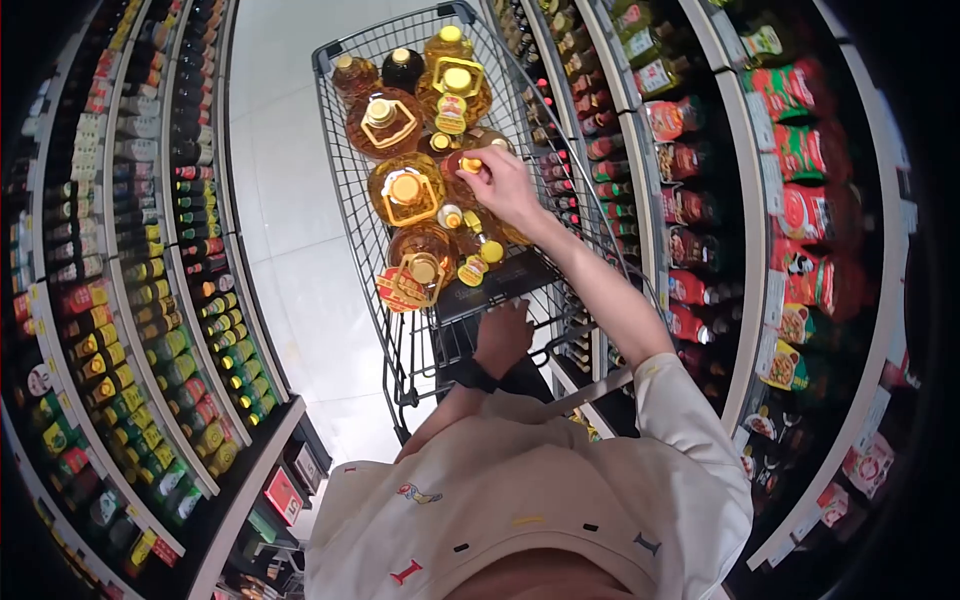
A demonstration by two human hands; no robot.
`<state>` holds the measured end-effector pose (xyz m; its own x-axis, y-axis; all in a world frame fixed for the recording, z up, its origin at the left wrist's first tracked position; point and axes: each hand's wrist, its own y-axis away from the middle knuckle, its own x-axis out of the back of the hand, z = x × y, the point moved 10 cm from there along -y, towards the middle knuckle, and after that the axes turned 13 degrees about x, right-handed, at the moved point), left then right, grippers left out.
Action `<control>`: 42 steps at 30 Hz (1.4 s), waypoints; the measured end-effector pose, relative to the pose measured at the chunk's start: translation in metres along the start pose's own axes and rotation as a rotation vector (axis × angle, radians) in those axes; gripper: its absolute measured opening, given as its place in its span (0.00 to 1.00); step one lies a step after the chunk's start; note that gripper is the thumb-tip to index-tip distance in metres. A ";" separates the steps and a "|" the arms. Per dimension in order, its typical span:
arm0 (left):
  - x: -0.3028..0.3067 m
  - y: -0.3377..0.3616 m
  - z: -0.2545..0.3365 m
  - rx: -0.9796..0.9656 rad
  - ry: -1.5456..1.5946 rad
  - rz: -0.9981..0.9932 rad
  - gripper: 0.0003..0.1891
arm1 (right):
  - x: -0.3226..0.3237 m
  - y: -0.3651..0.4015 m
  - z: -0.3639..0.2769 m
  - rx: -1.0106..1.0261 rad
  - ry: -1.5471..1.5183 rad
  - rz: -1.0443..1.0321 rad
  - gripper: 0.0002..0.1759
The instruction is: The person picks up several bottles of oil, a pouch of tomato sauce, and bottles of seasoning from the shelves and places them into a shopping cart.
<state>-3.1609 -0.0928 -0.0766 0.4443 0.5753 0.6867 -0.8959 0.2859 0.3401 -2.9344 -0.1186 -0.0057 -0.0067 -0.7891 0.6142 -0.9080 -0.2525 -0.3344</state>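
My right hand [505,188] reaches over the shopping cart [350,185] and pinches the orange-yellow cap [470,164] of a bottle standing among others. The hand and neighbouring bottles hide much of its body. Close to it are a large oil jug with an orange handle [407,188], a small white-capped bottle [450,216] and a yellow-capped bottle [490,250]. My left hand [503,337] is low at the cart's near end, by the dark panel [492,285]. Its fingers look curled; what they hold, if anything, is hidden.
More oil jugs [383,115] and a dark bottle [402,70] fill the cart's far half. Shelves of bottles [195,220] line the left side. Packets in red and green [800,150] and more bottles stock the right shelves, close beside the cart. Pale floor tiles [290,200] run along its left.
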 end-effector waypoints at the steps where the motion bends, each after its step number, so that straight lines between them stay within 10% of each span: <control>1: 0.000 -0.001 0.002 -0.001 0.009 -0.005 0.13 | -0.018 -0.006 0.016 0.006 -0.005 -0.005 0.13; 16: -0.001 -0.003 0.005 0.043 0.054 -0.057 0.16 | -0.067 -0.037 0.057 0.026 0.187 -0.296 0.17; 25: 0.003 -0.006 -0.003 0.099 0.212 -0.114 0.17 | 0.016 -0.016 0.086 -0.282 0.054 0.050 0.13; 32: 0.016 -0.005 0.004 0.081 0.256 -0.059 0.16 | 0.052 -0.052 0.148 -0.069 0.363 0.169 0.14; 42: 0.019 -0.008 0.003 0.164 0.235 -0.152 0.16 | 0.008 -0.074 0.194 -0.358 0.451 -0.311 0.15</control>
<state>-3.1456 -0.0864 -0.0639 0.5436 0.7021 0.4600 -0.7991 0.2653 0.5394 -2.7856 -0.2145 -0.1151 0.1743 -0.3773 0.9096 -0.9787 -0.1679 0.1179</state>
